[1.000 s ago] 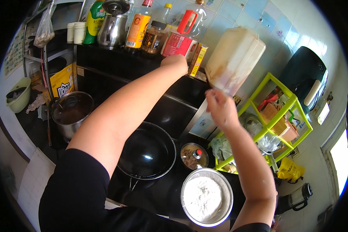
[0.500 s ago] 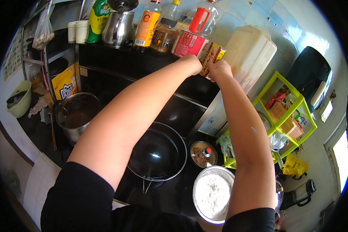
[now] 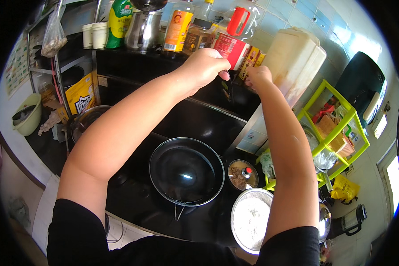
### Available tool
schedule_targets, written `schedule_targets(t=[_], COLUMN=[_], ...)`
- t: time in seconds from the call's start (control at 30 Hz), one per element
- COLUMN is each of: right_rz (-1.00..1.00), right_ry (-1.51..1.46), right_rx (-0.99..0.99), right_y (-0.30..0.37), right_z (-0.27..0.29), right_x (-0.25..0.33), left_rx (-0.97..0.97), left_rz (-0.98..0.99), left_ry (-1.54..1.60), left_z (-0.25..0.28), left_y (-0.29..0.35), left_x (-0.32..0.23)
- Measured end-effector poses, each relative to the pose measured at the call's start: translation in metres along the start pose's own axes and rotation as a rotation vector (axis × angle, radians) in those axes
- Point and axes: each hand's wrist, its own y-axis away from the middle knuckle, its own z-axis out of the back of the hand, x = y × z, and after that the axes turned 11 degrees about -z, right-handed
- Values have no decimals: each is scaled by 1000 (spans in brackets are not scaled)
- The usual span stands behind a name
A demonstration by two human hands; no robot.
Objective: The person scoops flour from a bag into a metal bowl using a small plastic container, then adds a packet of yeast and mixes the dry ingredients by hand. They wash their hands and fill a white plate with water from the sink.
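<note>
My left hand is raised in front of the back shelf, thumb and fingers pinched together. Whatever lies between them is too small to name; thin dark shapes show just below the fingertips. Close to its right, my right hand is closed at the lower right side of a small yellow and dark-red box, its fingertips partly hidden. Behind my hands stands a clear plastic jug with a red handle and red label. A tall cream-coloured plastic container is right beside the box.
Below my arms a black pan rests on the black stovetop. Near it are a glass-lidded dish and a bowl of white flour. Bottles and a metal pot line the shelf. A green rack stands at the right.
My left hand has moved left, away from the box, and is now apart from my right hand. My right hand stays at the box. The whole view has shifted slightly.
</note>
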Motion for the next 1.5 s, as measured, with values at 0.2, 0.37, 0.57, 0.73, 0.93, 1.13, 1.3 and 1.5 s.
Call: schedule_targets(t=[0.2, 0.37, 0.57, 0.73, 0.93, 1.13, 1.3, 1.5], right_rz=[607, 660, 210, -90, -286, -388, -422, -520], right_ry=[-732, -793, -1135, -1282, -1410, -1433, -1429, -1344], right_rx=[177, 278, 42, 28, 161, 200, 150, 193], right_y=[131, 212, 227, 259, 291, 307, 307, 315], right_z=[-5, -21, 32, 87, 123, 139, 143, 129], right_x=[-78, -174, -262, -338, -418, -475, -513, -551], left_rx=[5, 170, 338, 212, 305, 355, 277, 334], left_rz=[105, 190, 313, 152, 289, 331, 400, 674], left_ry=[107, 290, 420, 399, 572, 381, 510, 528], left_z=[-8, -66, -178, -271, -360, -402, -426, -439], left_y=[39, 61, 91, 149, 224, 251, 274, 313], left_x=[-24, -24, -8, 54, 91, 112, 130, 145])
